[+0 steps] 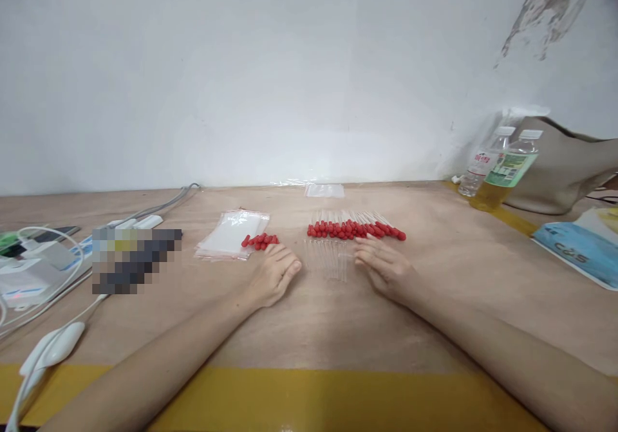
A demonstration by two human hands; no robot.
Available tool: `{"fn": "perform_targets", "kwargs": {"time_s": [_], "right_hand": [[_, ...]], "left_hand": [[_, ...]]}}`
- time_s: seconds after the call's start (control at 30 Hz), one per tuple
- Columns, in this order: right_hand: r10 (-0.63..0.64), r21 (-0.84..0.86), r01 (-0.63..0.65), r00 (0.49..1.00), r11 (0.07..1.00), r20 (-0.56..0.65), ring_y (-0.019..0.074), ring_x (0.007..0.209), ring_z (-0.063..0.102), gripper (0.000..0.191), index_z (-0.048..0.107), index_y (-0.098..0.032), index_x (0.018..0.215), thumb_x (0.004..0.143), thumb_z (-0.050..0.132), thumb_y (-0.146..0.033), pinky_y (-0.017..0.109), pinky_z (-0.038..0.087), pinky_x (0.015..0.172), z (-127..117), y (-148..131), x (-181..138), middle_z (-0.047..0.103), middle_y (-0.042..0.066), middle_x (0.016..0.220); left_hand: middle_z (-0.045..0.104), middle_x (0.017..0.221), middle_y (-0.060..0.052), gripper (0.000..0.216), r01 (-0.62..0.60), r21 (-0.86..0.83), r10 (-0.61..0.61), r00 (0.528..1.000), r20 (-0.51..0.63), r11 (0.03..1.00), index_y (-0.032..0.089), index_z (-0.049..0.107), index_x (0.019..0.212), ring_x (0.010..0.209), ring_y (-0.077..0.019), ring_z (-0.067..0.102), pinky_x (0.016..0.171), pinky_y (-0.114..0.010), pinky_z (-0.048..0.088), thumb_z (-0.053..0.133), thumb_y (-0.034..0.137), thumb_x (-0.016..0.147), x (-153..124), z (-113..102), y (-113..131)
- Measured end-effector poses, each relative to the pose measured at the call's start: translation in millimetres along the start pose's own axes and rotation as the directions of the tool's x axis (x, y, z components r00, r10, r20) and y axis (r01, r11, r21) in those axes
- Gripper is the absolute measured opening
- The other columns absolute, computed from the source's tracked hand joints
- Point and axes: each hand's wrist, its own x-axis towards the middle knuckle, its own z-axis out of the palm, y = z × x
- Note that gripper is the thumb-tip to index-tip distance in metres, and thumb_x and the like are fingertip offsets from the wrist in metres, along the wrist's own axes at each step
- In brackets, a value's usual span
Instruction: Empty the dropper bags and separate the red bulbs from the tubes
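Note:
My left hand (276,273) rests on the table with its fingers curled in, and nothing shows in it. Just beyond its knuckles lies a small heap of loose red rubber-looking caps (261,242). My right hand (386,268) lies on the table with its fingers fairly straight and side by side, holding nothing visible. Between the hands is a row of thin clear tubes (326,261), close to the right fingertips. Behind them, thin pale tubes with red caps (345,228), which look like droppers, lie side by side with red ends toward me.
A stack of clear plastic bags (230,235) lies left of the red caps; another clear packet (325,190) is by the wall. At right stand two bottles (505,174), a beige bag (555,174) and a blue packet (577,252). Chargers (31,277) and cables crowd the left.

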Motion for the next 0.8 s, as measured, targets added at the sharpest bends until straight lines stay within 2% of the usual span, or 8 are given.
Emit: {"fn": "perform_targets", "kwargs": {"time_s": [0.07, 0.17, 0.23, 0.33, 0.4, 0.5, 0.67, 0.8], "right_hand": [[0.154, -0.089, -0.151, 0.988, 0.985, 0.025, 0.0166, 0.083, 0.059, 0.018, 0.063, -0.017, 0.092, 0.083, 0.047, -0.018, 0.032, 0.047, 0.076, -4, 8, -1, 0.065, 0.007, 0.086], [0.298, -0.27, -0.255, 0.945, 0.928, 0.134, 0.0141, 0.065, 0.055, 0.022, 0.066, -0.019, 0.087, 0.084, 0.046, -0.025, 0.029, 0.039, 0.065, -6, 11, -1, 0.061, 0.004, 0.067], [0.357, -0.344, -0.28, 0.916, 0.896, 0.182, 0.0141, 0.065, 0.055, 0.023, 0.067, -0.02, 0.089, 0.084, 0.044, -0.024, 0.029, 0.034, 0.064, -6, 9, 0, 0.06, 0.003, 0.066], [0.415, -0.372, -0.323, 0.888, 0.87, 0.199, 0.0154, 0.071, 0.056, 0.024, 0.064, -0.019, 0.094, 0.081, 0.044, -0.019, 0.029, 0.031, 0.066, -5, 4, 1, 0.063, 0.003, 0.073], [0.446, -0.371, -0.353, 0.871, 0.859, 0.206, 0.0159, 0.071, 0.056, 0.022, 0.062, -0.017, 0.092, 0.078, 0.044, -0.018, 0.029, 0.03, 0.068, -3, 1, 3, 0.064, 0.003, 0.072], [0.457, -0.353, -0.366, 0.861, 0.861, 0.222, 0.016, 0.069, 0.055, 0.016, 0.06, -0.016, 0.082, 0.078, 0.044, -0.018, 0.03, 0.028, 0.07, -1, -2, 4, 0.063, 0.003, 0.07], [0.445, -0.277, -0.378, 0.861, 0.883, 0.245, 0.0152, 0.072, 0.055, 0.015, 0.059, -0.018, 0.081, 0.081, 0.045, -0.023, 0.029, 0.027, 0.07, 1, -8, 6, 0.063, 0.002, 0.073], [0.419, -0.219, -0.369, 0.866, 0.903, 0.272, 0.016, 0.076, 0.055, 0.018, 0.06, -0.02, 0.084, 0.082, 0.047, -0.033, 0.031, 0.027, 0.073, 2, -12, 5, 0.064, 0.002, 0.082]], "left_hand": [[0.046, 0.067, -0.002, 0.03, 0.133, -0.014, -0.133, 0.988, -0.074, 0.991, 0.018, 0.042, 0.067, 0.067, -0.0158, 0.043, 0.066, -0.029, 0.034, 0.025, 0.028, 0.09, -1, -10, -7], [0.048, 0.069, -0.001, 0.028, 0.336, -0.117, -0.352, 0.921, -0.164, 0.934, 0.019, 0.044, 0.069, 0.067, -0.0158, 0.046, 0.064, -0.028, 0.036, 0.026, 0.028, 0.088, 3, -33, -17], [0.05, 0.07, -0.001, 0.025, 0.437, -0.163, -0.465, 0.856, -0.228, 0.885, 0.019, 0.047, 0.07, 0.069, -0.0164, 0.048, 0.064, -0.027, 0.037, 0.028, 0.026, 0.085, 6, -49, -28], [0.052, 0.067, -0.001, 0.025, 0.582, -0.118, -0.591, 0.767, -0.252, 0.805, 0.019, 0.055, 0.077, 0.066, -0.0172, 0.05, 0.061, -0.027, 0.038, 0.031, 0.025, 0.08, 5, -66, -54], [0.053, 0.066, 0.0, 0.025, 0.629, -0.092, -0.63, 0.736, -0.25, 0.772, 0.019, 0.055, 0.089, 0.061, -0.0163, 0.05, 0.057, -0.027, 0.037, 0.035, 0.03, 0.079, 1, -68, -72], [0.054, 0.067, 0.002, 0.032, 0.633, -0.082, -0.629, 0.73, -0.267, 0.77, 0.019, 0.047, 0.102, 0.056, -0.0141, 0.05, 0.052, -0.024, 0.037, 0.046, 0.034, 0.074, -5, -61, -89], [0.059, 0.071, 0.001, 0.026, 0.674, 0.013, -0.655, 0.723, -0.218, 0.739, 0.02, 0.047, 0.09, 0.058, -0.0142, 0.054, 0.053, -0.024, 0.037, 0.051, 0.039, 0.072, -5, -46, -95], [0.064, 0.077, 0.0, 0.031, 0.686, 0.15, -0.667, 0.728, -0.158, 0.712, 0.023, 0.049, 0.095, 0.062, -0.0169, 0.057, 0.056, -0.026, 0.036, 0.048, 0.046, 0.074, -2, -43, -93]]}}
